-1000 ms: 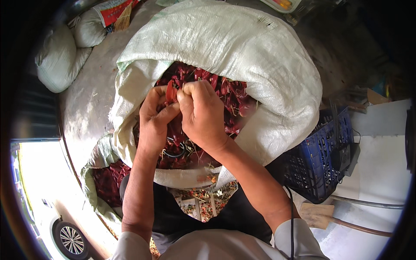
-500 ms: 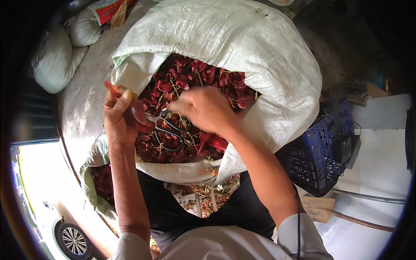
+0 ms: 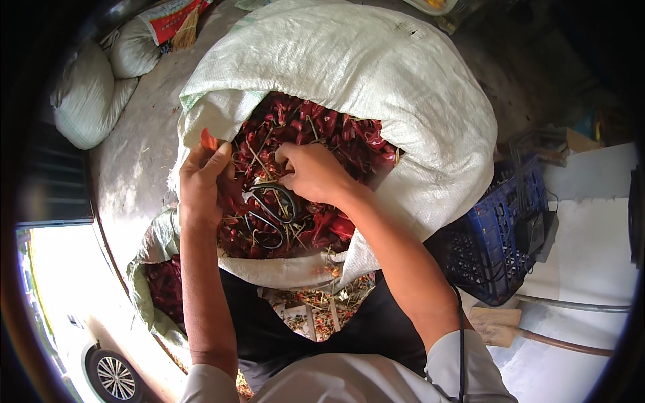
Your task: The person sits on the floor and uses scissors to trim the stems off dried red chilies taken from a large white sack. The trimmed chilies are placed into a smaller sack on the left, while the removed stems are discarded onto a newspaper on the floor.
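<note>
A large white woven sack with a rolled-down rim is full of dark red dried chilies and pale stems. At the left of the opening, my left hand grips a red chili, its tip above my fingers. My right hand reaches into the middle of the pile with curled fingers; what its fingertips hold is hidden. Scissors with black handles lie on the chilies just below my right hand, between my two hands.
A greenish sack of chilies stands lower left, white sacks and a straw broom upper left. A blue plastic crate and wooden board are at right. A car wheel shows beyond the doorway.
My hands, together over the pile a second ago, have parted. My left hand moved left with the chili, then slightly back inward. My right hand stays over the middle, the scissors now showing below it.
</note>
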A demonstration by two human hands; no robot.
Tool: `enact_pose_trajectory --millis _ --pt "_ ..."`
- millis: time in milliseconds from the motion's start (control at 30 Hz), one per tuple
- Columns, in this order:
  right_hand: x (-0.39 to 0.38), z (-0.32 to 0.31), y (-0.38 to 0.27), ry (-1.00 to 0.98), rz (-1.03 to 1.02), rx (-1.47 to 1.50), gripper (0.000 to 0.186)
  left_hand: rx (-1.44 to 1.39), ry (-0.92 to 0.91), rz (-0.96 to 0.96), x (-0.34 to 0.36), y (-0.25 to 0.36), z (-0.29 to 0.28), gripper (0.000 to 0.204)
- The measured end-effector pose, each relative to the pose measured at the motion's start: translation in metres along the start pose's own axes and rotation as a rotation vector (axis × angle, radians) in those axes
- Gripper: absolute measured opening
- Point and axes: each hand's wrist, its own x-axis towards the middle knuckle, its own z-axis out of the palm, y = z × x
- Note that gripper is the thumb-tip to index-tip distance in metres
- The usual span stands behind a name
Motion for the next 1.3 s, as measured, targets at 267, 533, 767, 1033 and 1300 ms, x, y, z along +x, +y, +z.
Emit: enact_pose_trajectory --millis 267,533,767,1033,1300 --pt "-0.009 -0.023 -0.006 0.126 0.011 0.774 0.024 0.203 -0.012 -0.012 -0.013 0.006 0.020 0.023" --pt "-0.010 -0.016 -0.023 0.231 -0.024 0.780 0.019 0.227 -0.173 -0.014 -0.019 0.000 0.046 0.023" --pt "-0.017 -0.023 -0.025 0.113 0.007 0.806 0.021 0.061 -0.193 -0.137 -0.010 -0.008 0.030 0.015" --pt "-0.016 -0.017 -0.027 0.152 0.003 0.812 0.015 -0.145 -0.253 -0.164 -0.016 -0.009 0.033 0.020" --pt "-0.014 -0.009 -0.021 0.434 -0.233 0.464 0.017 0.271 -0.134 0.101 -0.011 -0.013 0.036 0.015"
